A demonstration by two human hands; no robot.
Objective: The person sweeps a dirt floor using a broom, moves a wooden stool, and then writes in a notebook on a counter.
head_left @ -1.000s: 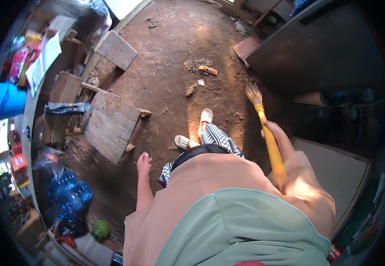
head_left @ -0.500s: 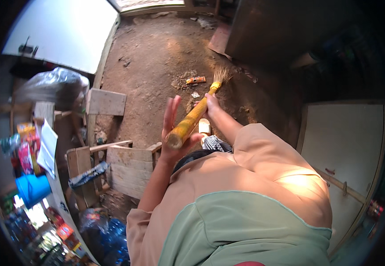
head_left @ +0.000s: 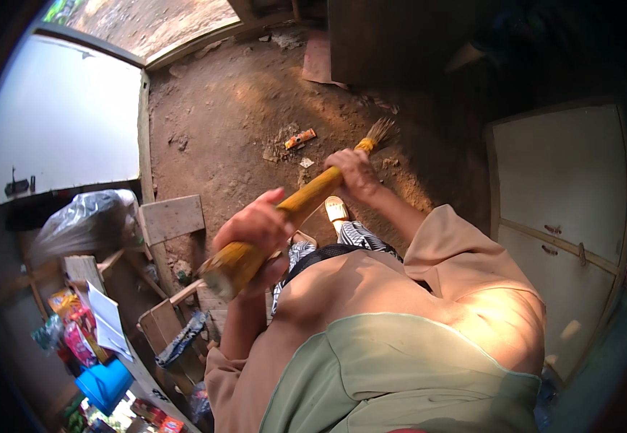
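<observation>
Both hands on a yellow broom. Left hand wrapped round the thick butt end of the handle, near the chest; thumb side up, fingers curled under. Right hand clenched on the handle further down, close to the bristles. Broom runs diagonally from lower left to upper right, bristle tip down at the dirt floor.

Just past the bristles: small orange wrapper lying flat, plus a scrap of pale litter beside it, both on a patch of loose debris. One foot in a light sandal below the right hand, partly hidden by the handle and forearm.

Left of the hands: flat wooden board, more wood pieces and a low wooden crate under it. Clear plastic bag, stuffed, at far left. Below that, coloured packets, white paper sheets and a blue plastic container; contents too small to tell.

Right side: pale cabinet with two doors, small latches. Top: dark wall or furniture, probably a cupboard, in shadow. Reddish flat brick by it. Upper left: big pale panel, threshold edge beyond. Floor bare packed earth, sunlit in patches.
</observation>
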